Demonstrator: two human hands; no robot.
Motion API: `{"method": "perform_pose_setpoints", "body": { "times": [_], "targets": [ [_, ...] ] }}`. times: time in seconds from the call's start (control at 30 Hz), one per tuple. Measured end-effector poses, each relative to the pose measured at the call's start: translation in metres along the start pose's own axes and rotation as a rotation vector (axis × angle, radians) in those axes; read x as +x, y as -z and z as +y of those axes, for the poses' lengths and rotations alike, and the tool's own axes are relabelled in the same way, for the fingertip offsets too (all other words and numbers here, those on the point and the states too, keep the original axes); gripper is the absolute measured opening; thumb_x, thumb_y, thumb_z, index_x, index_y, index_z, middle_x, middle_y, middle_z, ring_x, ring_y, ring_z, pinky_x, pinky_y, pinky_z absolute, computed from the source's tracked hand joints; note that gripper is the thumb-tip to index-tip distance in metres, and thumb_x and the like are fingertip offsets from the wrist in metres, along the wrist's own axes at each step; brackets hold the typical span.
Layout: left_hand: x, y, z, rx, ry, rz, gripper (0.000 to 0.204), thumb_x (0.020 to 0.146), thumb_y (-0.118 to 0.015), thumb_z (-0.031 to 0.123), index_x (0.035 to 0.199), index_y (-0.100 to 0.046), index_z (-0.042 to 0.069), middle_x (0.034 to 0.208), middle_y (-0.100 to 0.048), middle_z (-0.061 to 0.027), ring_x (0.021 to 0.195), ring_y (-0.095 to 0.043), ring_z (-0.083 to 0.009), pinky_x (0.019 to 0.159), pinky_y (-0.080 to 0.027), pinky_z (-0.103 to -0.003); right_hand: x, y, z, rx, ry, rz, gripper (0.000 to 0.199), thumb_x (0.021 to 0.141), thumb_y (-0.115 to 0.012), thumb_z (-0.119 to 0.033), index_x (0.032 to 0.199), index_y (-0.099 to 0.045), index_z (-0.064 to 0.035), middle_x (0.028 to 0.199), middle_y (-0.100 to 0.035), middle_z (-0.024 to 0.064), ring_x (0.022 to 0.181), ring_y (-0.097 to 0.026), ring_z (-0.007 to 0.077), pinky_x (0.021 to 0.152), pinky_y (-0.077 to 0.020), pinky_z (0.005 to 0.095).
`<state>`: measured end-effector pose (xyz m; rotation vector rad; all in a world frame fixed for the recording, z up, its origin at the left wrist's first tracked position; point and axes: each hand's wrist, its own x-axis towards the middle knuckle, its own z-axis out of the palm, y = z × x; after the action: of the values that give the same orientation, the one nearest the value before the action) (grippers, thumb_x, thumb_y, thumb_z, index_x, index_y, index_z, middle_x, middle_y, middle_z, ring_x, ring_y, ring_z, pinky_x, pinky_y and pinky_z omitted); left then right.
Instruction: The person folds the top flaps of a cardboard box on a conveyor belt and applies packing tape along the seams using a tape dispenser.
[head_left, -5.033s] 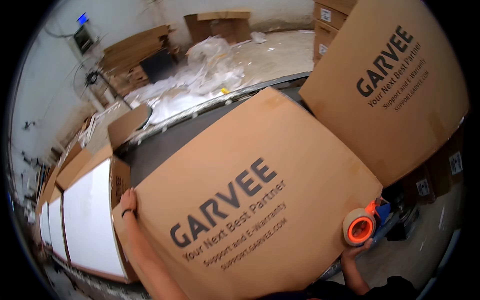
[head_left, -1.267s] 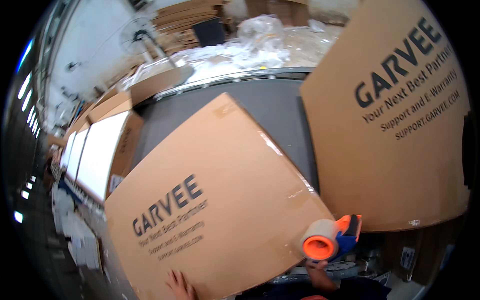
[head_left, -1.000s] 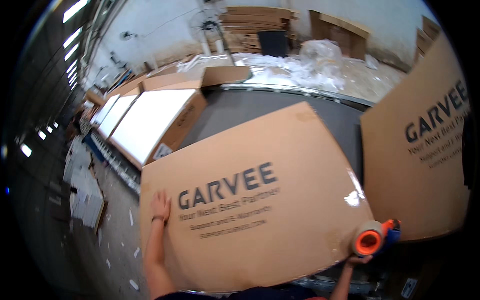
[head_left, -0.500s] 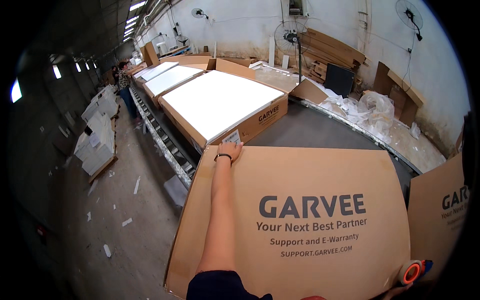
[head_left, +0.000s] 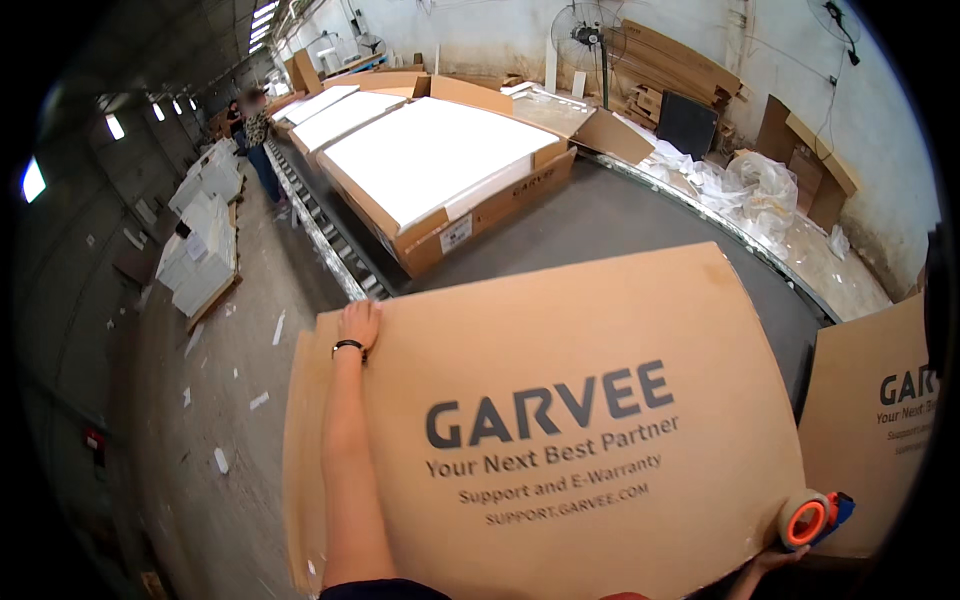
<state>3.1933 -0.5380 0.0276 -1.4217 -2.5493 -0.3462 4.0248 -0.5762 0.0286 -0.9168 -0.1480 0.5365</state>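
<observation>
A large brown cardboard panel (head_left: 600,320) with dark print fills the near middle, tilted with its right far corner higher. Its left side shows a second layer or flap. My left hand (head_left: 360,322), with a dark band at the wrist, is closed over the panel's far left edge. Low on the right, my right hand (head_left: 772,560) is partly hidden at the panel's near right corner. Its fingers are around a tape dispenser (head_left: 808,520) with an orange hub and blue body. Beyond the panel, an open carton (head_left: 470,225) holding a white slab lies on the belt.
A dark conveyor belt (head_left: 640,220) with a metal rail (head_left: 740,235) carries several cartons away. Another printed cardboard piece (head_left: 870,430) stands at the right. Stacked white pieces (head_left: 200,265) are on the left floor, where a person (head_left: 258,150) stands farther off. Plastic wrap (head_left: 760,190) lies at right.
My left hand and the cardboard panel have moved left, and the panel has turned so its left side sits lower. A gap now shows between panel and open carton. The tape dispenser stays with my right hand.
</observation>
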Motion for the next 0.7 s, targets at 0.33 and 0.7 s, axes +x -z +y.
{"method": "perform_pose_setpoints", "body": {
  "times": [0.33, 0.7],
  "targets": [
    [-0.364, 0.166, 0.010, -1.212, 1.395, -0.041, 0.034, 0.091, -0.039, 0.026, 0.103, -0.056, 0.000, 0.095, -0.062, -0.0172, 0.070, -0.060, -0.0335, 0.057, -0.049, -0.045, -0.006, 0.058, 0.030, -0.225, 0.130, 0.003, 0.071, 0.091, -0.019, -0.055, 0.134, -0.030, 0.0005, 0.140, -0.029, 0.0142, 0.129, -0.030, 0.0272, 0.109, -0.0189, 0.0418],
    [-0.371, 0.175, 0.166, -0.400, 0.980, -0.695, 0.041, 0.092, -0.035, 0.033, 0.108, -0.056, 0.001, 0.102, -0.059, -0.0208, 0.082, -0.058, -0.0351, 0.067, -0.046, -0.046, 0.063, -0.018, 0.112, -0.374, 0.299, -0.324, 0.062, 0.092, -0.022, -0.050, 0.120, -0.043, 0.0023, 0.118, -0.048, 0.0117, 0.112, -0.045, 0.0231, 0.099, -0.0312, 0.0372]
  ]
}}
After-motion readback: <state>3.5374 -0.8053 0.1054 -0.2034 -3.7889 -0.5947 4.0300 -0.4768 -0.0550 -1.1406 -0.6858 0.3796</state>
